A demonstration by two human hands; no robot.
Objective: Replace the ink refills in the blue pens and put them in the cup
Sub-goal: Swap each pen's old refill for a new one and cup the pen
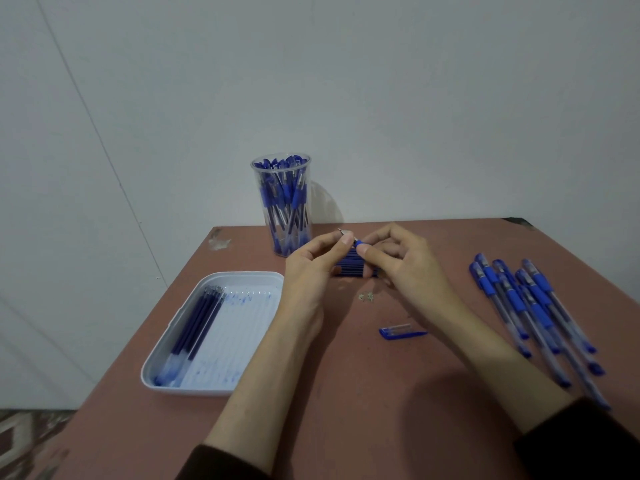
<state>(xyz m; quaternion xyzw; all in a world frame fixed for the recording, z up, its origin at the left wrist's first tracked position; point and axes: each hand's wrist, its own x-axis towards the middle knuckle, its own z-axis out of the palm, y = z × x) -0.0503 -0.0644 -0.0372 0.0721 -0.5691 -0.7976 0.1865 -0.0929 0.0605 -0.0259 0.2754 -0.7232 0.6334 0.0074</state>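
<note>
**Figure: unscrewing the pen tip, head view.** Nearest us, at 5 o'clock from the hands, a detached blue-and-clear plastic pen cap [401,331] lies on the reddish-brown table [346,410]. At 8 o'clock, a white rectangular plastic tray [242,277], smeared with ink, holds a row of dark blue ink refills [195,327] along its left side. At 3 o'clock lies a loose fan of capped blue gel pens [533,313].

At centre, the left hand [311,271] pinches the metal-tipped nose of the uncapped blue pen [359,242] between thumb and forefinger. The right hand [405,261] curls thumb and fingers round its blue grip. A dark blue bundle [349,266], seemingly more refills, lies just beneath. At 11 o'clock stands the tall clear plastic cup [258,188], crowded with finished pens [287,195].

We judge the step to be loosening the nose. We advise holding the barrel steady in the right hand and turning only the left, in line with the pen. The nose should stay pinched so that the small part cannot drop.
</note>
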